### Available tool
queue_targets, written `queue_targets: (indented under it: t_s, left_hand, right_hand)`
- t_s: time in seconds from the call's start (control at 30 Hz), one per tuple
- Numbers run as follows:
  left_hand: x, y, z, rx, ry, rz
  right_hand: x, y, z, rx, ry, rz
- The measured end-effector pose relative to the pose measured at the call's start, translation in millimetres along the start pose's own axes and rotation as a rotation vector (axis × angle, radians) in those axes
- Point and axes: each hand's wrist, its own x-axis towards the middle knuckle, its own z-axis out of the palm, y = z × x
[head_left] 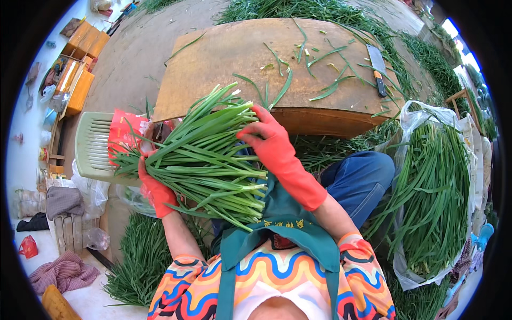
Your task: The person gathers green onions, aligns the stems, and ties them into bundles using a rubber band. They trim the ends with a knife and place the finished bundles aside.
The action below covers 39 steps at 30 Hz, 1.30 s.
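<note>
My left hand [154, 184], in a red rubber glove, grips a large bundle of long flat green leaves with pale cut stem ends [202, 165], the leaf tips pointing left. My right hand [264, 138], gloved alike, has curled fingers at the stem ends on the bundle's upper right. Behind the bundle, a red package [121, 134] lies in a pale green slatted plastic stool or crate [89, 146]. Ahead stands a worn wooden board-topped block [213, 64] with scattered leaf bits and a cleaver [376, 69] with its handle toward me.
A plastic bag of greens [426, 197] sits at my right. More greens [138, 256] lie at lower left and on the floor [122, 64] beyond the block. Orange wooden boxes [80, 90], cloths [64, 274] and bags stand along the left.
</note>
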Motion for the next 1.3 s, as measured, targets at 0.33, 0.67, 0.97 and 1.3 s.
queue_targets:
  t_s: [0.33, 0.67, 0.97, 1.3]
  left_hand:
    - [-15, 12, 9, -0.063, -0.039, -0.026]
    - [-6, 11, 8, -0.227, -0.118, -0.074]
    - [-11, 14, 21, -0.222, -0.104, -0.074]
    - [-5, 16, 25, -0.161, -0.197, -0.017]
  right_hand:
    - [18, 3, -32, 0.232, -0.347, 0.604]
    - [-27, -5, -27, 0.321, -0.334, 0.839]
    - [-49, 59, -162, -0.574, -0.266, 0.924]
    - [-31, -31, -10, -0.424, -0.513, 0.175]
